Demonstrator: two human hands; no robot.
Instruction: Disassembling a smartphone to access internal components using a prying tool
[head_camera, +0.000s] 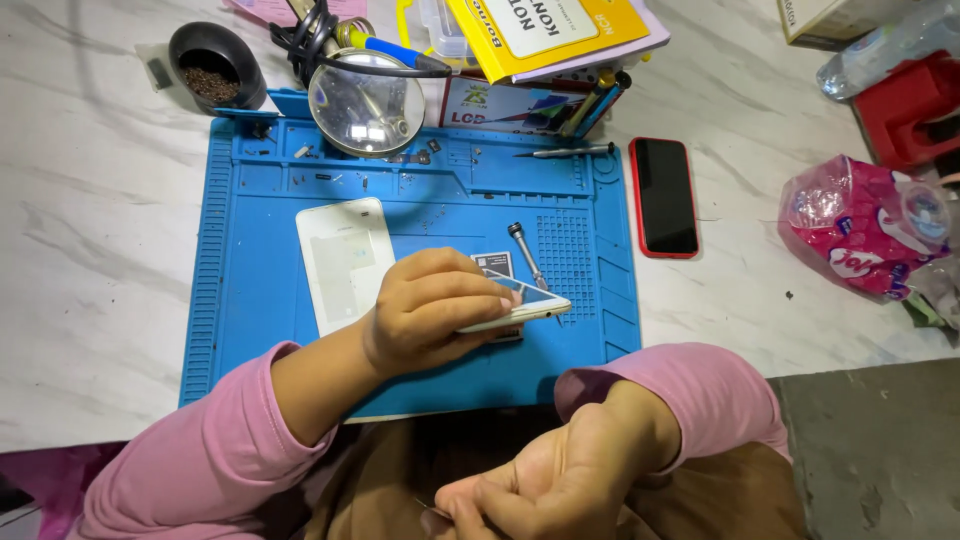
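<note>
Right hand (560, 480) pinches tiny part; left hand (430, 310) grips white phone (525, 312).

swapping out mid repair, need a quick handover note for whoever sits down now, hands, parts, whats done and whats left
Left hand: grips a white phone by its edge, tilted over the blue repair mat.
Right hand: down at the lap, fingers pinched on something thin; too small to tell what.
Parts: white back cover lies flat on the mat, left of the hand; screwdriver lies just behind the phone; small screws sit in the mat's top trays under the magnifier. Red phone lies off the mat, to its right.
Done: cover off, screws out.
Left: phone still apart.
</note>
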